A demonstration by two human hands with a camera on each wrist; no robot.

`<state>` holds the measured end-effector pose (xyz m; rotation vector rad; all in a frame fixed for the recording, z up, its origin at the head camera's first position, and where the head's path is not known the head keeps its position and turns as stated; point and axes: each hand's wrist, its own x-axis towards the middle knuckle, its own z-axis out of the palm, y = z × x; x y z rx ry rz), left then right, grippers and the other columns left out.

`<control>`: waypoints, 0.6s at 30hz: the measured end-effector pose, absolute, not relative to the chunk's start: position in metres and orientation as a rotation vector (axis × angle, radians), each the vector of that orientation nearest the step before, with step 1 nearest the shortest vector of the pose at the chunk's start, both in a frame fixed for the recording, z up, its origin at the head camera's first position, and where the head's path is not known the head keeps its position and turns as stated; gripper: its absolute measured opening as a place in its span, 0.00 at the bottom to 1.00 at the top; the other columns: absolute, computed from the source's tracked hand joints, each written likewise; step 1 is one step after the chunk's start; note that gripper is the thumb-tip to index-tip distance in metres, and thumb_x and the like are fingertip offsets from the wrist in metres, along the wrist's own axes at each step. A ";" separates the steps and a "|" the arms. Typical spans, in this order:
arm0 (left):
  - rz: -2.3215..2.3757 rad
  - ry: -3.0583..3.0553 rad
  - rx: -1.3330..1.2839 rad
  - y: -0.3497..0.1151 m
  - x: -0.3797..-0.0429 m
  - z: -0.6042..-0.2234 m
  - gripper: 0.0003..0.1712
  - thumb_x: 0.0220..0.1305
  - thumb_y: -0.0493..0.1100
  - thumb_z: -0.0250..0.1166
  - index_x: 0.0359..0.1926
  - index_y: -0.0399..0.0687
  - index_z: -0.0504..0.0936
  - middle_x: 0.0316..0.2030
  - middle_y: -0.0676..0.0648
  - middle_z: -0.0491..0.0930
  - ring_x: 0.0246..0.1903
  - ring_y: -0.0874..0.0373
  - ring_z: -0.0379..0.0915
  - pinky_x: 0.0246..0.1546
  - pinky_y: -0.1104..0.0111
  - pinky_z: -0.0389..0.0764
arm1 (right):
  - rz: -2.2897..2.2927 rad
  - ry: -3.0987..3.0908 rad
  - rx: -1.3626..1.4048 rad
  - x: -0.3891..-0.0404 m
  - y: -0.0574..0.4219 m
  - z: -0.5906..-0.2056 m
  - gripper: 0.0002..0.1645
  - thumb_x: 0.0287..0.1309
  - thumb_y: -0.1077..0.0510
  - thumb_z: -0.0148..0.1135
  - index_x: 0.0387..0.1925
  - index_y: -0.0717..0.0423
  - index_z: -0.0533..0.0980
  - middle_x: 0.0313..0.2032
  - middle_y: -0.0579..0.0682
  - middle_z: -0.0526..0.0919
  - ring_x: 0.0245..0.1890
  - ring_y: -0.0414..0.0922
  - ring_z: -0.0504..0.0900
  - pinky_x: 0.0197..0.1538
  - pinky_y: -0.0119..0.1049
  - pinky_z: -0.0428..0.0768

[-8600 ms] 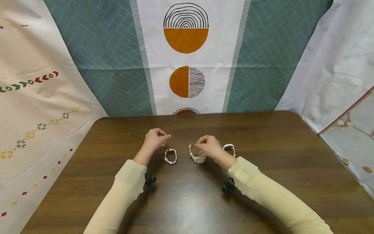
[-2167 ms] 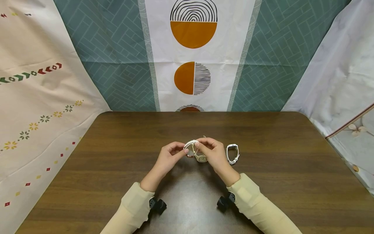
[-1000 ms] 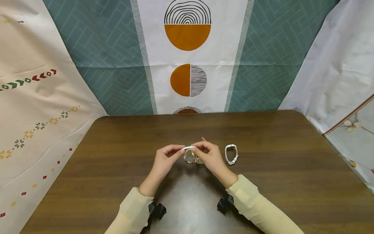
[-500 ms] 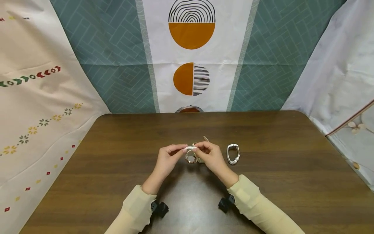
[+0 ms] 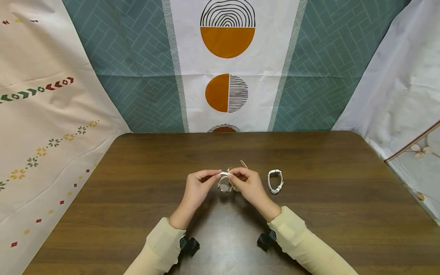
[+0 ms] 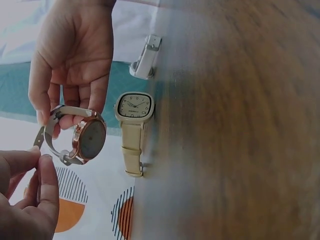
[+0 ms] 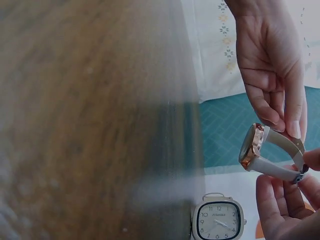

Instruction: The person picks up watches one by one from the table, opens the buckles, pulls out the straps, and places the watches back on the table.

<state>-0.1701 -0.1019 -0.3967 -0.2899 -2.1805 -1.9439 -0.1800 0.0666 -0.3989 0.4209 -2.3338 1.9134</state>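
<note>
A watch with a rose-gold case (image 6: 92, 139) and a pale strap hangs between both hands, mid-table in the head view. My left hand (image 5: 197, 187) pinches the free end of its strap (image 6: 39, 136) between thumb and fingers. On the other side of the strap, my right hand (image 5: 252, 187) grips it near the buckle (image 7: 299, 177). The strap forms a loop, with the case hanging below the fingers. Right behind my right hand stands a beige square-faced watch (image 6: 134, 106), mostly hidden in the head view.
A white watch (image 5: 269, 183) with its strap looped lies on the brown wooden table (image 5: 309, 214), right of my right hand. Patterned cloths hang around the table, one teal and white curtain (image 5: 144, 103) at the far edge. Each wrist wears a small black camera (image 5: 190, 246).
The rose-gold watch, on the table 8.6 seconds ago, is now up in both hands. My right hand has left the beige watch. Over the last second the hands have barely moved.
</note>
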 end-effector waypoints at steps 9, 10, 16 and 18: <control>-1.845 -2.262 -0.365 -0.100 -0.172 -0.399 0.06 0.56 0.30 0.67 0.36 0.35 0.87 0.32 0.36 0.85 0.25 0.68 0.74 0.29 0.78 0.75 | 1.851 -2.334 0.436 -0.182 0.070 -0.396 0.06 0.55 0.67 0.64 0.34 0.68 0.81 0.28 0.62 0.83 0.25 0.32 0.76 0.33 0.25 0.76; -1.841 -2.260 -0.370 -0.100 -0.172 -0.399 0.06 0.56 0.30 0.67 0.36 0.35 0.87 0.32 0.37 0.85 0.26 0.68 0.74 0.29 0.78 0.75 | 1.850 -2.336 0.440 -0.182 0.071 -0.396 0.06 0.55 0.67 0.64 0.35 0.68 0.81 0.29 0.62 0.83 0.25 0.32 0.76 0.33 0.25 0.76; -1.866 -2.238 -0.367 -0.100 -0.172 -0.403 0.06 0.56 0.30 0.67 0.37 0.34 0.86 0.33 0.36 0.85 0.28 0.68 0.76 0.31 0.79 0.76 | 1.854 -2.335 0.455 -0.182 0.071 -0.395 0.07 0.56 0.66 0.65 0.35 0.69 0.81 0.29 0.62 0.83 0.25 0.32 0.75 0.33 0.25 0.75; -1.886 -2.236 -0.359 -0.100 -0.172 -0.403 0.07 0.56 0.30 0.67 0.37 0.34 0.86 0.35 0.36 0.85 0.31 0.68 0.77 0.33 0.79 0.77 | 1.853 -2.338 0.457 -0.182 0.071 -0.395 0.07 0.55 0.66 0.65 0.34 0.68 0.81 0.28 0.62 0.83 0.25 0.32 0.75 0.32 0.25 0.75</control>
